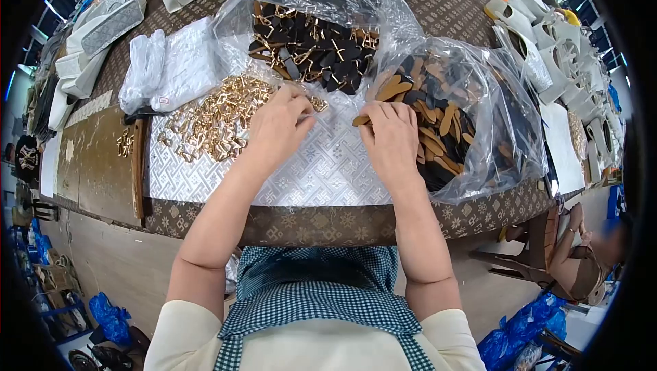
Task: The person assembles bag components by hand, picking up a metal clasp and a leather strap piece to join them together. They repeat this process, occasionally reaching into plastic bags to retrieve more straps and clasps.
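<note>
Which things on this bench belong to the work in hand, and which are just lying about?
In use: left hand, right hand with a tan tab, gold buckle pile, bag of tan and black tabs, bag of black buckled pieces.
Lying about: white wrapped bundles, white parts at the right edge, small buckle heap.

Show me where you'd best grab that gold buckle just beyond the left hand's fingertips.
Probably pinch the gold buckle across its thin frame, coming from above on its right: it seems to lie flat on the white cloth, apart from the buckle pile, and the left hand crowds its left side.
</note>
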Available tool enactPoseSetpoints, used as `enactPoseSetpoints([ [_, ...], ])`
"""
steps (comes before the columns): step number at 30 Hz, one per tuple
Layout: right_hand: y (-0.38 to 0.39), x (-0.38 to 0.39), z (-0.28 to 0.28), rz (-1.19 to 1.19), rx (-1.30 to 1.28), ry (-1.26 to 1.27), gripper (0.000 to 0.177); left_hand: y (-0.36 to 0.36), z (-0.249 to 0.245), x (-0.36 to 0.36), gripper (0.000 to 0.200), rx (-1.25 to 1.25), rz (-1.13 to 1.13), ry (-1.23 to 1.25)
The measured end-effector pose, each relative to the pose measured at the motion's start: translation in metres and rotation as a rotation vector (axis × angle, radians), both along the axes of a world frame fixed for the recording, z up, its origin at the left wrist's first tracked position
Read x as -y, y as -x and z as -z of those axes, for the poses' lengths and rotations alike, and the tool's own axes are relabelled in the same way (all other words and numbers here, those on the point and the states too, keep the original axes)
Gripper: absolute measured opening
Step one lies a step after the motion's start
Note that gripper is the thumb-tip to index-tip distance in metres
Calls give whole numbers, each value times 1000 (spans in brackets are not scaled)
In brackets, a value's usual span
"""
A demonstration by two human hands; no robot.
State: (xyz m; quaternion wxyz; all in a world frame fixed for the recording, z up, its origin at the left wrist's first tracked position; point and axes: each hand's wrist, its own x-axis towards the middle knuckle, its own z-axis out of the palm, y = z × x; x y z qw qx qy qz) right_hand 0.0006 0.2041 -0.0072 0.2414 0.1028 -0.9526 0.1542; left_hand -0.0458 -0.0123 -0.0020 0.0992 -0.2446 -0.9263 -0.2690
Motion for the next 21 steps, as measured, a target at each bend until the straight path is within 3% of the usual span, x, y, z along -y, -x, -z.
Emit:
enactPoseSetpoints([
  [7, -9, -2, -9, -17, 101, 49, 15, 2, 2, -6, 18, 109, -71, 14],
  [10, -6, 1, -3, -77, -105, 122, 14, -5, 1, -2, 23, 88, -35, -22],
  [13, -15, 15, -16, -63, 318, 844, 10, -16, -9, 0, 26, 318, -38, -299],
  [14, -15, 15, -21, -85, 361, 822, 13, -16, -8, 2, 26, 480, 38, -527],
  [16, -15, 16, -19, -145, 471, 1016, 15, -16, -7, 8, 25, 806, 200, -983],
  [21, -18, 19, -23, -372, 626, 1221, 16, -18, -15, 10, 19, 945, 362, -1035],
])
